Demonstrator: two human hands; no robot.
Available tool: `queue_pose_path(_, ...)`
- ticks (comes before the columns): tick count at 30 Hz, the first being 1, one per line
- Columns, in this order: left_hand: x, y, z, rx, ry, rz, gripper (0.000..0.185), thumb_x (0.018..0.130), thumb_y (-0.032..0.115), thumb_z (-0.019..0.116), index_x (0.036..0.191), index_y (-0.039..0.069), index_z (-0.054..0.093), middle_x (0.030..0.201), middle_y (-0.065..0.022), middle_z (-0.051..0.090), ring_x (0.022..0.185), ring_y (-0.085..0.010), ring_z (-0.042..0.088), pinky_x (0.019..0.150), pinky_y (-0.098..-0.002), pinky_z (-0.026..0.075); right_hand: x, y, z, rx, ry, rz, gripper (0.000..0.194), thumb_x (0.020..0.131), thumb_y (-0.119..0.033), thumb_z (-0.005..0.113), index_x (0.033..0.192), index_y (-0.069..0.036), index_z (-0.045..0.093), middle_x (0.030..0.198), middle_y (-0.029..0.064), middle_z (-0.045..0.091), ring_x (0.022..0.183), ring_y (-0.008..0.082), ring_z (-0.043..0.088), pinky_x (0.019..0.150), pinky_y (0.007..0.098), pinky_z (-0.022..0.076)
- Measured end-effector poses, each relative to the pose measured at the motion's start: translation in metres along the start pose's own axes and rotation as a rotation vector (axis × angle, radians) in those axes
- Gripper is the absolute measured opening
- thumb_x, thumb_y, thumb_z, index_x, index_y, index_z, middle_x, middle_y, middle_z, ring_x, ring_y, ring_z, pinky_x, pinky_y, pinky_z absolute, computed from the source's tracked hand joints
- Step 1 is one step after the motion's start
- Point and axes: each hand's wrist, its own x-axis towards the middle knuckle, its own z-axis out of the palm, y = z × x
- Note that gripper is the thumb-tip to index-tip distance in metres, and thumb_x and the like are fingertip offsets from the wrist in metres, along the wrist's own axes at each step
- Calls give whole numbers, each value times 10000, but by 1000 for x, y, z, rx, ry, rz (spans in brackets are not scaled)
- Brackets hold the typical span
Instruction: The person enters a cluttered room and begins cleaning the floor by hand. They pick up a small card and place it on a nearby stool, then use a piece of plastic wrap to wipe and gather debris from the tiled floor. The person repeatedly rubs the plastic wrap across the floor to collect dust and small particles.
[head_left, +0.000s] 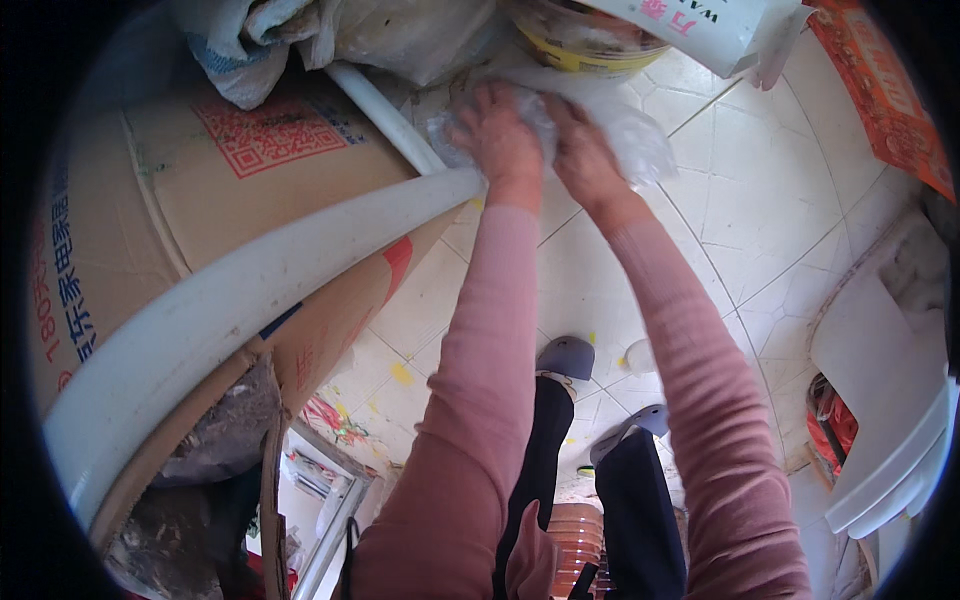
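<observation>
My left hand (508, 142) reaches forward onto a crumpled clear plastic bag (637, 139), fingers spread over its left part. Close beside it, my right hand (589, 157) grips the bag's near side, thumb side facing the left hand. Plastic bunches between and beyond both hands, and some fingertips are hard to make out in it. The bag is low over the tiled floor (600, 270), at the far end of a white pipe (285, 232). Whether anything is inside the bag, I cannot tell.
A large cardboard carton (225, 210) stands at left, the pipe crossing it. Beyond the hands are a yellow-rimmed tub (592, 56), a white printed package (697, 30) and a woven sack (240, 67). White plastic furniture (877, 360) is at right. Stacked brown containers (574, 536) stand behind my feet.
</observation>
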Motion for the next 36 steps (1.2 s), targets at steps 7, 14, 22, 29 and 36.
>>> queue_pose_path(7,-21,-8,21,-16,-242,-70,564,811,53,584,1360,101,468,1462,-139,388,1270,-432,381,960,-644,339,-22,39,-22,-296,-35,-188,621,749,42,510,1345,-130,547,1417,139,493,1237,358,494,995,470,420)
queue_pose_path(14,-224,48,28,124,-400,317,576,849,129,564,1412,116,441,1491,-78,380,1348,-425,331,1031,-626,275,-221,79,-94,-487,-187,127,631,751,10,507,1355,-165,560,1428,149,462,1211,386,454,1026,485,362)
queue_pose_path(22,-336,51,-13,-145,-808,568,548,822,70,561,1364,104,490,1455,-103,413,1304,-394,378,999,-571,320,-383,70,-97,-177,-80,517,600,722,101,488,1269,-105,622,1327,211,511,1221,406,471,1066,466,368)
queue_pose_path(29,-225,110,6,-322,-395,647,559,790,-11,557,1340,74,510,1439,-129,425,1300,-410,385,1008,-539,351,-283,89,-161,-548,127,218,666,721,47,547,1355,-154,572,1469,172,428,1325,406,384,1106,492,281)
queue_pose_path(36,-204,125,56,-138,-406,694,659,799,1,573,1429,111,415,1523,-158,317,1381,-456,271,1005,-607,285,-234,160,-176,-592,99,96,767,737,-95,582,1467,-284,443,1603,101,233,1457,417,183,1112,586,198)
